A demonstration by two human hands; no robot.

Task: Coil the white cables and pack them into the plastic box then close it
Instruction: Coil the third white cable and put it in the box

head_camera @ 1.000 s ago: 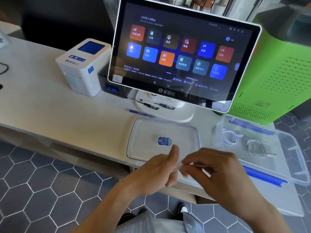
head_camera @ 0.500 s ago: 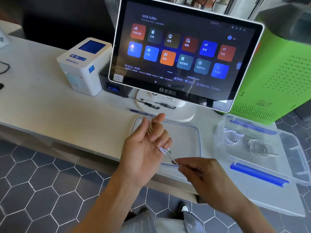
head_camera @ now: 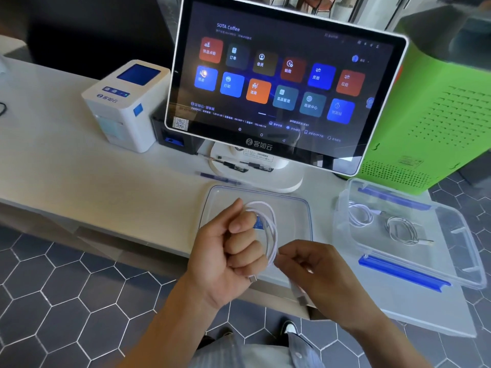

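Observation:
My left hand (head_camera: 228, 251) is curled into a fist, with a white cable (head_camera: 271, 229) looped in several turns around its fingers. My right hand (head_camera: 316, 272) pinches the loose tail of that cable just right of the loop; one plug end hangs below the left fist, another below my right fingers. Both hands hover over the clear box lid (head_camera: 297, 208), which lies flat on the counter. To the right stands the open clear plastic box (head_camera: 462, 245) with blue latches. Two coiled white cables (head_camera: 361, 215) (head_camera: 403, 231) lie inside it.
A touchscreen terminal (head_camera: 281, 83) on a white stand rises directly behind the lid. A white receipt printer (head_camera: 125, 104) sits at the left, a green perforated machine (head_camera: 435, 107) at the right. Pens (head_camera: 220, 179) lie by the stand's foot. The counter edge runs under my wrists.
My left hand has turned and closed into a fist, and the cable now wraps around its fingers in more loops. My right hand stayed close, feeding the tail.

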